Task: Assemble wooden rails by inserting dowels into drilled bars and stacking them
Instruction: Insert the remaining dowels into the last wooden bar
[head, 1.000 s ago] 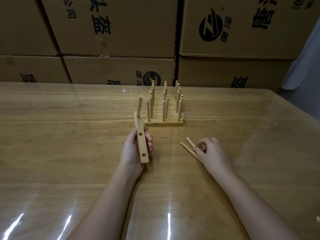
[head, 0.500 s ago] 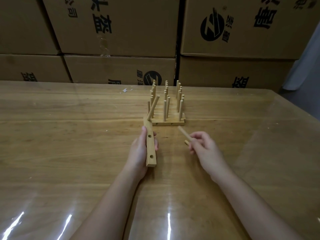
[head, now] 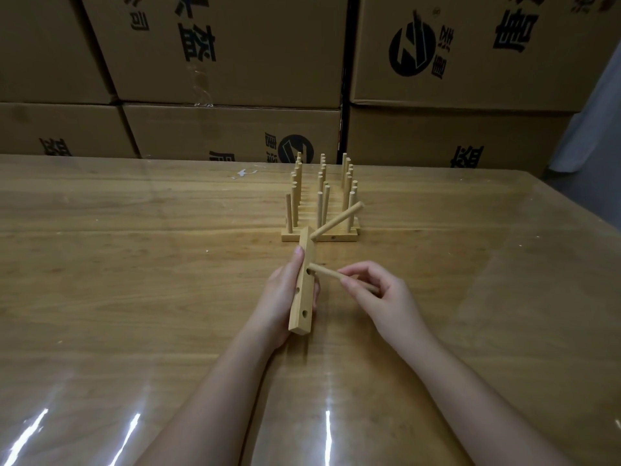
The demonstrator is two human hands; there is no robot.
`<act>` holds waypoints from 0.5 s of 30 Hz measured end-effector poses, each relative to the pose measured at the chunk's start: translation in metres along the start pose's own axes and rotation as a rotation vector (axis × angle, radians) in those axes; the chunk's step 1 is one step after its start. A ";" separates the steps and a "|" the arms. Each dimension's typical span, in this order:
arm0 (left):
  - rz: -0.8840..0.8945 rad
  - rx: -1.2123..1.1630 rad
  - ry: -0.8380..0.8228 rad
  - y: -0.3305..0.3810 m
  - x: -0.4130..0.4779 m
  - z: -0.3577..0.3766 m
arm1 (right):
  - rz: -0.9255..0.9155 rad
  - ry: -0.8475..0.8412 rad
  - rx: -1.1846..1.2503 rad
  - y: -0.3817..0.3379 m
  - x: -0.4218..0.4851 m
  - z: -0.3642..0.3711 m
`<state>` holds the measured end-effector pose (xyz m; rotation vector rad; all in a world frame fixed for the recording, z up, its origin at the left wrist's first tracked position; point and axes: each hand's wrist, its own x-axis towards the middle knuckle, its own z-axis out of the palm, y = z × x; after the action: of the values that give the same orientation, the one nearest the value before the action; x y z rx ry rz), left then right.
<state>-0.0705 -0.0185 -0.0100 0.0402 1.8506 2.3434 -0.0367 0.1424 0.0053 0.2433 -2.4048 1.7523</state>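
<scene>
The left grip (head: pixel 285 297) clasps the drilled bar (head: pixel 304 301), lifted edgewise above the desk (head: pixel 134 264). One dowel (head: pixel 337 220) sits seated at the bar's far end. The right grip (head: pixel 379 294) pinches a second dowel (head: pixel 324 273), its tip at the next hole's mouth and seemingly not yet home. Two nearer holes gape unfilled. Just beyond the grips stand the finished rails (head: pixel 319 235), and the seated dowel slants over their front edge. Open desk spreads either side.
</scene>
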 end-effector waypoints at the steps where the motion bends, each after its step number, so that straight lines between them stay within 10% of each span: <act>1: -0.005 0.005 0.009 0.000 0.000 0.001 | -0.023 0.002 -0.026 0.001 0.001 -0.002; 15: 0.031 0.111 0.043 0.005 -0.004 0.012 | -0.495 0.242 -0.607 -0.003 0.001 -0.008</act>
<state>-0.0658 -0.0083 -0.0023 0.0318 2.0130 2.2766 -0.0370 0.1489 0.0104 0.4597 -2.3025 0.7598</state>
